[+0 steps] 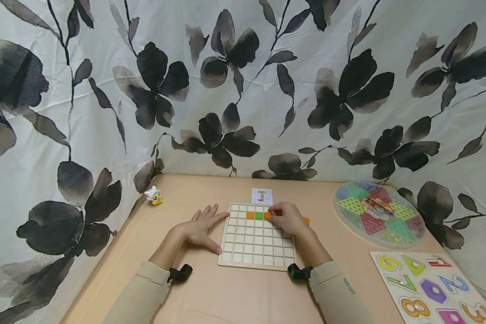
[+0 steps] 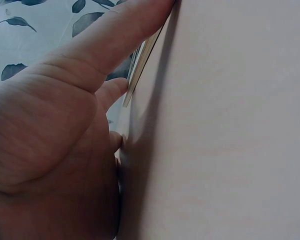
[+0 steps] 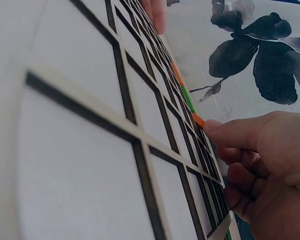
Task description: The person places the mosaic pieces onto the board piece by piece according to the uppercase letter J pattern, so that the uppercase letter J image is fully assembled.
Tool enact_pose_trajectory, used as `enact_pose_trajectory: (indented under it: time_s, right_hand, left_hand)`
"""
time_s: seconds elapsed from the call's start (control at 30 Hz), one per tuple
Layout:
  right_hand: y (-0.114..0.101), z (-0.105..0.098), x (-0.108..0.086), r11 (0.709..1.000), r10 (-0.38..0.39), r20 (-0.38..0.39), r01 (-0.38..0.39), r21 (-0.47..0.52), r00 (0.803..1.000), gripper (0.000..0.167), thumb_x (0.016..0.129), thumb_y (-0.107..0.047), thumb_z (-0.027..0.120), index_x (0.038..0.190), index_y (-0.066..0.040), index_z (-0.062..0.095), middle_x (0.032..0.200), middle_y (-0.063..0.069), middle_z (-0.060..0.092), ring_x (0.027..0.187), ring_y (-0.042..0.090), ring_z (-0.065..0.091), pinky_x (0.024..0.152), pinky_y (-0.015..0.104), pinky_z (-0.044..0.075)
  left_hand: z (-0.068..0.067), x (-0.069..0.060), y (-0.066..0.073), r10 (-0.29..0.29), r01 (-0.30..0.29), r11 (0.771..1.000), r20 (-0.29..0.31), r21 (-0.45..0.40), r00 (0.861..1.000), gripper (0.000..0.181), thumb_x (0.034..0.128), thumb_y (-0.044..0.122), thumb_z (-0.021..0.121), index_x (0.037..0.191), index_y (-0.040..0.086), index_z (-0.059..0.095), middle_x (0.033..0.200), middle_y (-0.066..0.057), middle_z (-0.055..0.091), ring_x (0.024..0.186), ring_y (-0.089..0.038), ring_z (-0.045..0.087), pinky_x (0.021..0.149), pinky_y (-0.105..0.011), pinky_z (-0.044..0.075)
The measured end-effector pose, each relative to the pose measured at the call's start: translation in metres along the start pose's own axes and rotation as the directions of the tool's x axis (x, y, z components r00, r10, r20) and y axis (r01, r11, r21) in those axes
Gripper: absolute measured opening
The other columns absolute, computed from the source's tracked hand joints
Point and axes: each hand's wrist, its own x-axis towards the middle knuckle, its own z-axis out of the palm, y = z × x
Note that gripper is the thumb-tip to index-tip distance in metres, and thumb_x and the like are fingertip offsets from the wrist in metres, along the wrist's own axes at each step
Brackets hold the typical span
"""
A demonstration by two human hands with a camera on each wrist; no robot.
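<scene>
A wooden grid board (image 1: 243,259) with square cells lies on the table. An orange tile (image 1: 250,215) and a green tile (image 1: 259,215) sit side by side in an upper row. My right hand (image 1: 286,218) pinches another orange tile (image 3: 198,120) at the cell right of the green one, thumb on it and the other fingers curled. Against the board's left edge, my left hand (image 1: 202,228) spreads its straight fingers, the thumb near the lower corner. A small card (image 1: 262,195) with a grid and a coloured hook-shaped figure lies behind the board.
More orange (image 1: 306,221) shows past my right hand, partly hidden. A round patterned board (image 1: 378,213) lies at the right, with a number-and-shape board (image 1: 433,290) nearer me. A small toy figure (image 1: 154,195) stands at the back left. A floral curtain (image 1: 243,103) hangs behind.
</scene>
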Motion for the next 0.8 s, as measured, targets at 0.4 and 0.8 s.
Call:
enact_pose_trajectory:
  time_s: [0.4,0.8]
  right_hand:
    - [0.0003,-0.0002,-0.0009,0.999,-0.014,0.01,0.014,-0.048,1.0,0.023,0.092,-0.008,0.078,0.114,-0.001,0.078,0.092,0.005,0.067,0.082,0.017,0.055,0.071,0.026,0.045]
    - [-0.0018,-0.0013,-0.0008,0.997,-0.021,0.014,0.022,-0.079,1.0,0.024,0.091,-0.008,0.079,0.114,-0.001,0.078,0.09,0.004,0.067,0.081,0.017,0.054,0.072,0.027,0.044]
  left_hand:
    - [-0.0001,0.0001,0.0,0.003,-0.003,1.0,-0.002,0.0,1.0,0.122,0.0695,0.067,0.086,0.167,0.03,0.023,0.174,-0.023,-0.004,0.161,-0.043,-0.008,0.127,-0.066,-0.004]
    - [-0.0021,0.0012,0.0008,-0.007,0.007,1.0,0.014,-0.002,1.0,0.122,0.0697,0.068,0.086,0.167,0.031,0.022,0.175,-0.022,-0.004,0.162,-0.042,-0.008,0.127,-0.066,-0.003]
